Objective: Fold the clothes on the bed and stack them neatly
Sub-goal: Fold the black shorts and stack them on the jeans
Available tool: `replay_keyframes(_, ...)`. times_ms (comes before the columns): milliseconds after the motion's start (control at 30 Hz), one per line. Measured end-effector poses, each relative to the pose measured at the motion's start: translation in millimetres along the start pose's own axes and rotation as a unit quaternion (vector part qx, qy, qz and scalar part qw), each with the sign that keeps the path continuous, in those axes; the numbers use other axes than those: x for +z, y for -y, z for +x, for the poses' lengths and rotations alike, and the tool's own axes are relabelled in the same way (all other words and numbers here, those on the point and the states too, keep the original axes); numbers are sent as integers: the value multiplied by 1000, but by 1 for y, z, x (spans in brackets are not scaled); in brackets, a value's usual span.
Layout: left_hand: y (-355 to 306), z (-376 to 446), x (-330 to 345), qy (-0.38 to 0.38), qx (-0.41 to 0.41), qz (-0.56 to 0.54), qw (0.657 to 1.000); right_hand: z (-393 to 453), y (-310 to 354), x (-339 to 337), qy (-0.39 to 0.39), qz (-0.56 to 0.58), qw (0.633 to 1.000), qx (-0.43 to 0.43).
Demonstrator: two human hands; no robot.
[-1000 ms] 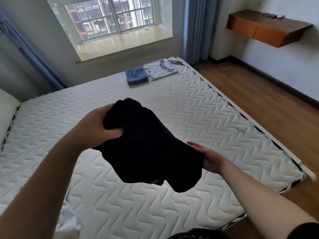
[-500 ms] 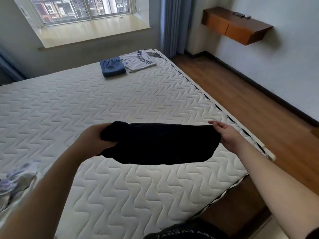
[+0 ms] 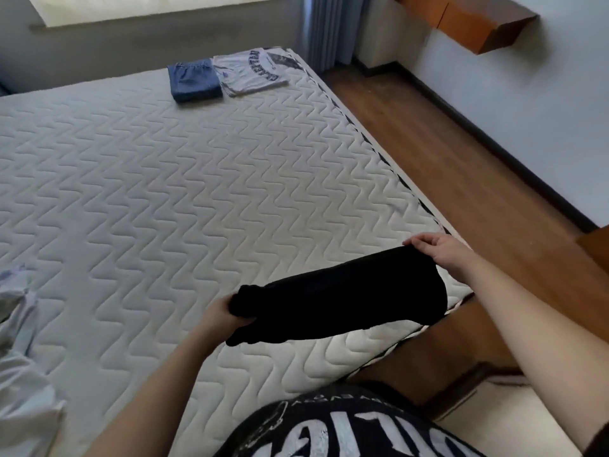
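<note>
A black garment (image 3: pixel 342 301) hangs stretched between my hands, just above the near right corner of the white quilted mattress (image 3: pixel 164 179). My left hand (image 3: pixel 220 316) grips its bunched left end. My right hand (image 3: pixel 441 255) pinches its upper right edge. At the mattress's far end lie a folded blue garment (image 3: pixel 193 80) and, beside it on the right, a folded white T-shirt with dark lettering (image 3: pixel 252 72).
Crumpled pale clothing (image 3: pixel 19 341) lies at the mattress's left edge. Wooden floor (image 3: pixel 461 153) runs along the bed's right side. A wooden wall shelf (image 3: pixel 474 21) hangs on the right wall, and blue curtains (image 3: pixel 329 24) hang past the bed's far corner.
The black garment went from a bunched bundle to a stretched band, and my right hand moved right and took hold of its edge. Both hands and garment shifted toward the bed's near right corner.
</note>
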State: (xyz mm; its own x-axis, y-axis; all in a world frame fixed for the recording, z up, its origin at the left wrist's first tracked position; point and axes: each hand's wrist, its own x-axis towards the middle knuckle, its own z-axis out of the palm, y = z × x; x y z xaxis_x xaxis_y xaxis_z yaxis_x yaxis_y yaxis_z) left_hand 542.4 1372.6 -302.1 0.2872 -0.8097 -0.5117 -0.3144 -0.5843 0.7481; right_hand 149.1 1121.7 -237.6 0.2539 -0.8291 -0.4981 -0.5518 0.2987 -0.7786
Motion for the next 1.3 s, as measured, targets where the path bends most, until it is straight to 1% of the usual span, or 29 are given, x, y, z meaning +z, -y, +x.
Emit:
replay_keyframes(200, 29, -9, 63, -16, -106, -39, 993, 41, -38, 6, 70, -108, 992, 12)
replay_keyframes(267, 37, -19, 80, -21, -143, -39, 989, 54, -45, 17, 93, -133, 987, 10)
replay_keyframes(333, 48, -31, 95, -28, -183, -77, 980, 66, -45, 33, 114, -149, 982, 2)
replay_keyframes(400, 59, -43, 103, -31, -216, -86, 972, 77, -41, 51, 136, -162, 978, 0)
replay_keyframes(467, 73, -55, 106, -30, -235, -107, 966, 88, -34, 72, 161, -184, 970, 1)
replay_keyframes(567, 97, -73, 108, -80, -251, -139, 955, 101, -19, 106, 197, -219, 956, 5)
replay_keyframes(700, 134, -88, 106, -131, -247, -194, 940, 112, 5, 161, 236, -279, 931, 8)
replay_keyframes(833, 174, -96, 89, -167, -275, -233, 918, 114, 23, 227, 260, -314, 913, 11)
replay_keyframes(900, 197, -98, 74, -179, -294, -231, 910, 112, 32, 263, 262, -331, 907, 1)
replay_keyframes(1067, 251, -99, 19, -175, -337, -198, 904, 112, 50, 351, 256, -344, 903, 3)
replay_keyframes(1200, 299, -98, -35, -180, -341, -176, 906, 115, 60, 424, 255, -355, 900, 1)
replay_keyframes(1300, 327, -96, -67, -174, -351, -159, 906, 114, 70, 469, 265, -383, 885, -14)
